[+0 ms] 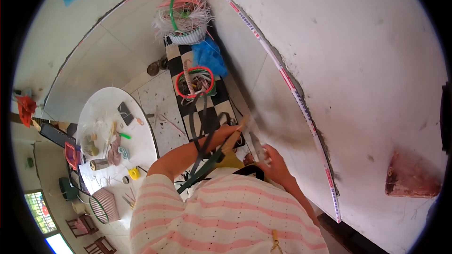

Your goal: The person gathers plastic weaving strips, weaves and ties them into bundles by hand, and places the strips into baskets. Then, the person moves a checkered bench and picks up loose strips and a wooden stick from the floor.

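Fig.: person in pink-striped top, seen from overhead, working beside a white wall. L to R: round white table (pixel 141 113) w/ small tools and scraps, well apart from both hands; checkered mat (pixel 186 66) bearing a red-rimmed basket (pixel 195 83) of strips; dark green strips (pixel 203 153) running diagonally from the lap up toward that basket, crossing over the left forearm; left hand (pixel 229 134) closed round a wooden handle (pixel 234 136), long axis slanting up-right; knife blade (pixel 257 146) lying between the hands, axis near vertical; right hand (pixel 272 157) w/ fingers pinched on the blade's lower end. Strips lie left of and below both hands, left hand nearer.
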`<state>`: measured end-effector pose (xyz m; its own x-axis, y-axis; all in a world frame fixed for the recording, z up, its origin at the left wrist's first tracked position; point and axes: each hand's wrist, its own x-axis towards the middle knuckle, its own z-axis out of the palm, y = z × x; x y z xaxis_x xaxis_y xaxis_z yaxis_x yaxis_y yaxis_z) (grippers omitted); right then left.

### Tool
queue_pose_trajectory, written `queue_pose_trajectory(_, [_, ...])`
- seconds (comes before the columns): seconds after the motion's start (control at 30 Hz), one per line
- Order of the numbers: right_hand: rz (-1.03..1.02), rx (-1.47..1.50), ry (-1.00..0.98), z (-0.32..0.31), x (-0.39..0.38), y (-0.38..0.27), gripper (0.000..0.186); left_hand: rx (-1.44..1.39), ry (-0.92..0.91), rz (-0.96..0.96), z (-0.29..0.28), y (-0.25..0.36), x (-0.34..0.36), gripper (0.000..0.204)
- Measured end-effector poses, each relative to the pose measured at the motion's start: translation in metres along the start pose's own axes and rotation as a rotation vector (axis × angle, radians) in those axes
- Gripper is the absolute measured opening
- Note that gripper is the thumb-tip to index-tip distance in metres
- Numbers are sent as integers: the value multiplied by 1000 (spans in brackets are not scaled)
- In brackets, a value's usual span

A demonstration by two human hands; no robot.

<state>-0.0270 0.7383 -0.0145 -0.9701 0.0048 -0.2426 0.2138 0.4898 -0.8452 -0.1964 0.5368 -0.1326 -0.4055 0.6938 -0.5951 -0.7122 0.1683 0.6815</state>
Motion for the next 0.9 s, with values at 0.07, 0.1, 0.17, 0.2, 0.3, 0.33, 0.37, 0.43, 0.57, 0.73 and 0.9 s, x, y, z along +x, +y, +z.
queue_pose_trajectory(0.07, [-97,89,-25,17,25,-22,57,15,-75,2,17,10,-5,35])
queue_pose_trajectory(0.1, [-151,-37,-46,27,36,-26,59,34,-110,61,19,6,-1,33])
queue_pose_trajectory(0.17, [-259,-178,0,45,54,-30,53,104,-63,168,12,-13,10,28])
queue_pose_trajectory(0.2, [-255,-179,8,51,61,-26,53,108,-71,166,12,-8,11,28])
queue_pose_trajectory(0.3, [-290,-339,66,61,74,-17,42,180,-79,125,15,12,11,33])
queue_pose_trajectory(0.33, [-262,-351,97,57,73,-13,38,206,-90,108,17,19,14,35])
queue_pose_trajectory(0.37, [-246,-360,121,56,75,-11,35,232,-88,96,14,26,17,37])
queue_pose_trajectory(0.43, [-199,-302,234,48,76,-7,35,397,12,101,-46,13,68,44])
queue_pose_trajectory(0.57, [-93,-75,479,30,71,-5,29,419,282,449,-131,97,148,42])
queue_pose_trajectory(0.73, [35,99,546,25,57,0,27,83,258,532,-109,275,147,53])
queue_pose_trajectory(0.9, [-47,26,570,30,62,5,28,1736,851,989,-195,226,158,53])
